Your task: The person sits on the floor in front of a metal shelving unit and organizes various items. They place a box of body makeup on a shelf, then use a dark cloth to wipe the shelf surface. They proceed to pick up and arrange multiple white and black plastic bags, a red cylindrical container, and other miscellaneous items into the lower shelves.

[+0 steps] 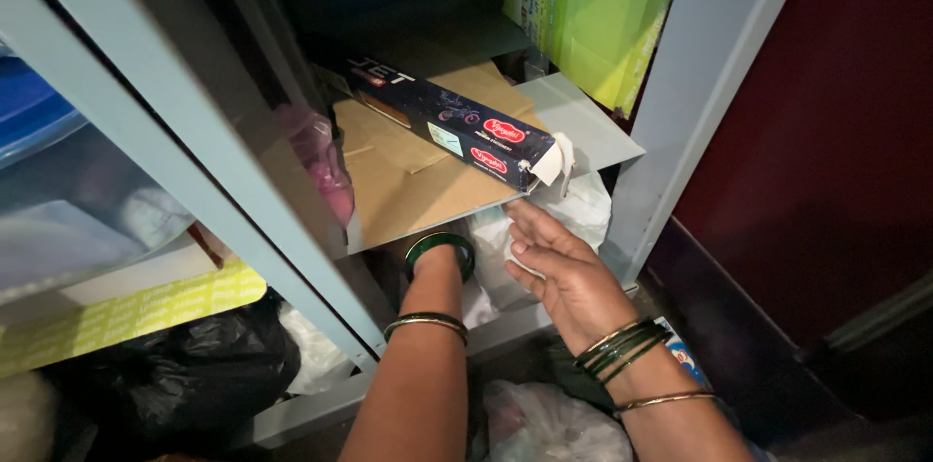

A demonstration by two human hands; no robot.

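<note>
My left forearm reaches under the grey metal shelf (583,127), and my left hand is hidden behind the shelf edge past a green bangle (439,253). My right hand (564,273) is spread flat, palm up, against a white plastic bag (583,214) in the compartment below that shelf. Its fingers are apart and hold nothing. On the shelf above lies a long dark blue box (452,122) with an open white end flap, resting on flattened brown cardboard (408,175).
A pink plastic bag (326,166) sits at the shelf's left. Green flat packs (593,5) stand at the back right. A black bag (185,375) and a white bag (549,423) lie on the floor. A dark red wall (826,112) is on the right.
</note>
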